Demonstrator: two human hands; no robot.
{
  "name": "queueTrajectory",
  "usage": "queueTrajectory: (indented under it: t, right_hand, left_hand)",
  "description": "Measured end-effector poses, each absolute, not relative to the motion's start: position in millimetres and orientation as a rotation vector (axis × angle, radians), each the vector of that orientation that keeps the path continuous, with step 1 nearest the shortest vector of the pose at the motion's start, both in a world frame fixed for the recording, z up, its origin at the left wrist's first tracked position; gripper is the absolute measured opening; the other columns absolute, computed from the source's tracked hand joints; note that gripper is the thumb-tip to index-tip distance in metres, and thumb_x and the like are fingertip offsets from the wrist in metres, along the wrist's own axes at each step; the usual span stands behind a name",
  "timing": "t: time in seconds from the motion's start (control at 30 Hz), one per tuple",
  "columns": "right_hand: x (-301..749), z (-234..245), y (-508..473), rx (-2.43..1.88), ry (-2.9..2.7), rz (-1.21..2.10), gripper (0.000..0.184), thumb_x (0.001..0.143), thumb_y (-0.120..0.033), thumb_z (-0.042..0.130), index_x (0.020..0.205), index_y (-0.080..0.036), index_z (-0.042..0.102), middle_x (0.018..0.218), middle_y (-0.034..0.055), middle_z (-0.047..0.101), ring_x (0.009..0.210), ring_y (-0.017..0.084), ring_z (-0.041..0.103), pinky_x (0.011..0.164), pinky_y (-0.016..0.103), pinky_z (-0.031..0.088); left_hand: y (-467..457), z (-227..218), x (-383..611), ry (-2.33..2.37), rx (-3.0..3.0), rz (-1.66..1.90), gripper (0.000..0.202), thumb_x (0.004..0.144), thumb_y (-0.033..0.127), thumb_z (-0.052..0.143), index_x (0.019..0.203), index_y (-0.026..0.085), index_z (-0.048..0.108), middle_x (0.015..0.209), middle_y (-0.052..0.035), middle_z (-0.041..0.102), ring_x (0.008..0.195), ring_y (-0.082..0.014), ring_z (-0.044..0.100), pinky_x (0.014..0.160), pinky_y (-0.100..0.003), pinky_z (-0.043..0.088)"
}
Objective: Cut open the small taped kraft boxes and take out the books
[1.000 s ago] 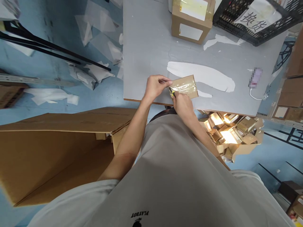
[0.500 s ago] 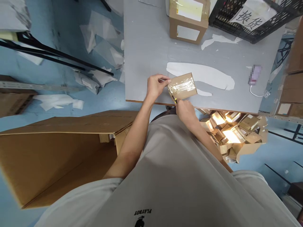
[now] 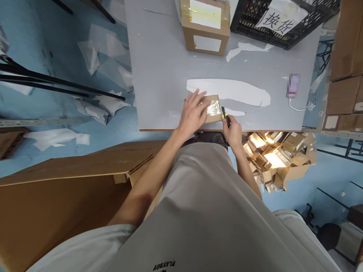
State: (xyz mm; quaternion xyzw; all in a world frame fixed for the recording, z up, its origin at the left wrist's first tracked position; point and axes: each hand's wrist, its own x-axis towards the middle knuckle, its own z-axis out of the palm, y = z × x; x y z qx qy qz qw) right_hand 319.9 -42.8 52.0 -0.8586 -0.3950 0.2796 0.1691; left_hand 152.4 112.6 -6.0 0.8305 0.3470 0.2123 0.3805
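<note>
Taped carton (image 3: 213, 109) lies on the grey counter (image 3: 159, 75) near its front edge, a small brown cardboard box with glossy clear tape, wrinkled and catching the light, across its top. The person's left grip (image 3: 194, 109) is spread over the carton's left part, the fingers slightly blurred. The right grip (image 3: 233, 130) is closed around a black-and-yellow cutter (image 3: 226, 117), whose dark tip is just beside the carton's right edge; whether it touches cannot be told.

Beyond, a black plastic lattice crate (image 3: 261, 36) bears a crumpled white paper sign (image 3: 279, 22) handwritten 换货. Left of it stands a larger brown box (image 3: 206, 32) with a yellowish label (image 3: 205, 14) on top and a white label (image 3: 207, 43) on its front, their print too faint to read. A long, round-ended white patch (image 3: 229, 90), paper-like, lies behind the carton. The person's smooth grey shirt (image 3: 195, 189) shows PLAYBOY in black, upside down to the camera. Right of the person, below the counter, cardboard boxes (image 3: 283, 155) are heaped.
</note>
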Motion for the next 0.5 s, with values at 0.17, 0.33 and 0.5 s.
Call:
queueTrajectory:
  t: [0.17, 0.33, 0.5]
  right_hand:
    - [313, 62, -43, -2.408, -1.244, 0.71, 0.042, 0.121, -0.029, 0.042, 0.151, -0.016, 0.068, 0.144, 0.0202, 0.08, 0.132, 0.033, 0.076, 0.111, 0.04, 0.057]
    - [316, 67, -24, -2.454, -1.334, 0.756, 0.045, 0.122, -0.027, 0.039, 0.158, -0.014, 0.064, 0.141, 0.0206, 0.08, 0.131, 0.033, 0.076, 0.113, 0.041, 0.058]
    - [303, 88, -5, -2.66, -1.337, 0.833, 0.05, 0.12, -0.021, 0.035, 0.164, -0.011, 0.058, 0.145, 0.0236, 0.078, 0.128, 0.035, 0.078, 0.111, 0.045, 0.06]
  left_hand:
    - [86, -8, 167, 0.756, 2.211, 0.449, 0.036, 0.119, 0.042, 0.052, 0.142, 0.033, 0.078, 0.18, -0.0074, 0.058, 0.176, -0.036, 0.042, 0.147, -0.073, 0.025]
    - [85, -11, 165, 0.767, 2.217, 0.439, 0.04, 0.12, 0.044, 0.048, 0.146, 0.033, 0.077, 0.181, -0.0077, 0.056, 0.176, -0.0356, 0.041, 0.147, -0.074, 0.025]
    - [81, -13, 168, 0.779, 2.212, 0.461, 0.044, 0.121, 0.047, 0.045, 0.151, 0.033, 0.074, 0.182, -0.0077, 0.056, 0.177, -0.0353, 0.041, 0.147, -0.074, 0.025]
